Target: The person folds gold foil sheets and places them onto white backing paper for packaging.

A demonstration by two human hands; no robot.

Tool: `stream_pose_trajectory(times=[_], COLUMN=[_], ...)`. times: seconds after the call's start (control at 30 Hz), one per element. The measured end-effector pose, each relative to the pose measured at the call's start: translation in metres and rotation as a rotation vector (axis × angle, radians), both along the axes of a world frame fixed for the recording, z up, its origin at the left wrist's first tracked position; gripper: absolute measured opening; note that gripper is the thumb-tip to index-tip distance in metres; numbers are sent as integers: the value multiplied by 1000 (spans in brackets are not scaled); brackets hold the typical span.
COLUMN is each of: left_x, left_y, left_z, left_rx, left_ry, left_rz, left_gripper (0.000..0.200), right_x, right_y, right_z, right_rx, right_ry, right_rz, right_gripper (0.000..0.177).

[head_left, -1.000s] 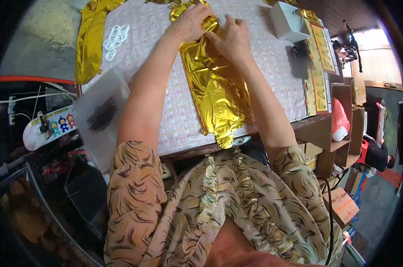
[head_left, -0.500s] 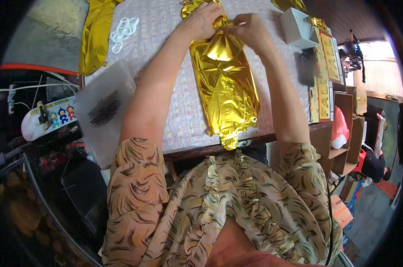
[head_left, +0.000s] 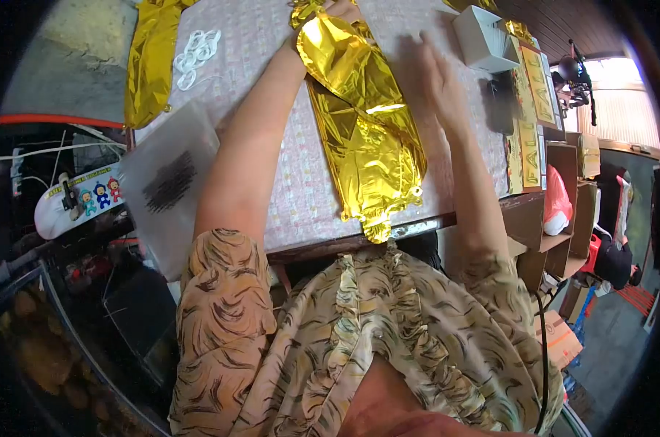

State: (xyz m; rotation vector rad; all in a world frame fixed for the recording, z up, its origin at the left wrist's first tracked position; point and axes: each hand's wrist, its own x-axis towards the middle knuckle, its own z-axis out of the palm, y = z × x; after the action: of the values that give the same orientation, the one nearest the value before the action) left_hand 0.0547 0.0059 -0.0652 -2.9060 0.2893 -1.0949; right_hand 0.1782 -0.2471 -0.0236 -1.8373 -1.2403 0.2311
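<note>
Gold foil balloon (head_left: 366,146) lies lengthwise on the tabletop (head_left: 286,167), w/ its near tip just over the front edge and its far end lifted & folded back toward the person. L hand (head_left: 338,9) grips that lifted end (mostly hidden behind the foil). R hand (head_left: 437,76) is open, fingers spread, blurred, just beside the balloon's right edge, holding nothing. Second gold balloon (head_left: 149,65) & white plastic rings (head_left: 195,52) lie far left; white box (head_left: 483,36) far right.
</note>
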Motion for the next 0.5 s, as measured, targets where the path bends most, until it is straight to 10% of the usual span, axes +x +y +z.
stream_pose_trajectory(times=[0.2, 0.33, 0.4, 0.5], left_x=[-4, 4, 27, 15], left_y=[-13, -6, 7, 7], left_z=[4, -2, -34, -28], left_rx=[-431, 12, -587, -378], left_ry=[15, 81, 7, 221], left_rz=[-103, 12, -624, -155], left_gripper=[19, 13, 11, 11], right_x=[-67, -93, -98, -104], right_y=[-18, -11, -7, -5], right_z=[-7, -5, -8, -9], right_rx=[-257, -313, -323, -324], right_ry=[-331, -409, -482, -568], right_rz=[-15, -19, -35, -60], right_gripper=[69, 71, 73, 76])
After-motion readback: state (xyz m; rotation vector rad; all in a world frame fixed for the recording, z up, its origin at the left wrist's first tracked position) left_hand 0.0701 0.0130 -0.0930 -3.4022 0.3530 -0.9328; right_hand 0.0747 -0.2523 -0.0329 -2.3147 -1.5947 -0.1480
